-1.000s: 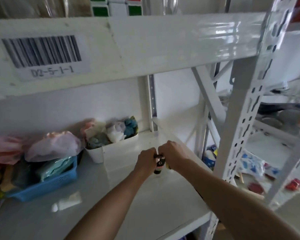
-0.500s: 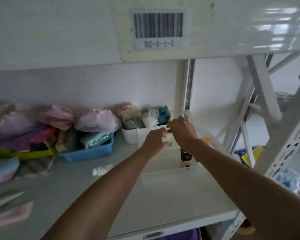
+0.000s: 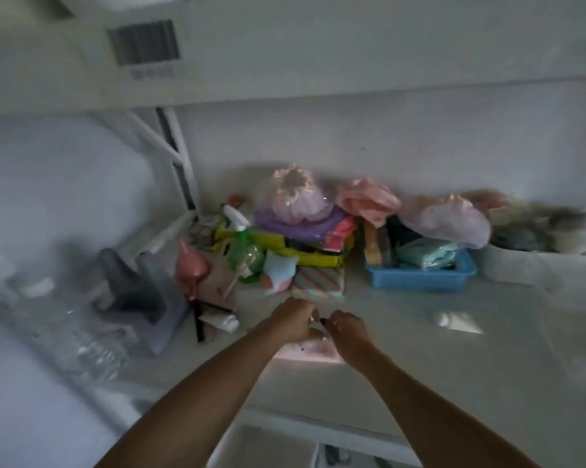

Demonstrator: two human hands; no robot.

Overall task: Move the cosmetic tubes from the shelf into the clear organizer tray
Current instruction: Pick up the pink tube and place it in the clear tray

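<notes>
A flat pink tube [image 3: 306, 352] lies on the white shelf [image 3: 403, 359] near its front edge, partly under both hands. My left hand [image 3: 293, 320] has its fingers curled down onto the tube's far end. My right hand [image 3: 347, 332] hovers just right of it, thumb and fingers drawn together above the tube; blur hides whether it grips. A white tube [image 3: 458, 321] lies further right on the shelf, and another white tube [image 3: 221, 321] lies to the left. I cannot make out the clear organizer tray in this blurred view.
A blue basket [image 3: 419, 280] with packets stands behind on the right, a white bin [image 3: 521, 266] beyond it. At the back left are piled bags, a green spray bottle [image 3: 244, 251], a striped pouch [image 3: 318, 282] and a grey holder [image 3: 139, 292]. A white upright [image 3: 180, 163] stands at the left.
The view has swung left along the shelf. Both hands have left the tray area by the white bin and now sit over the pink tube near the shelf's front.
</notes>
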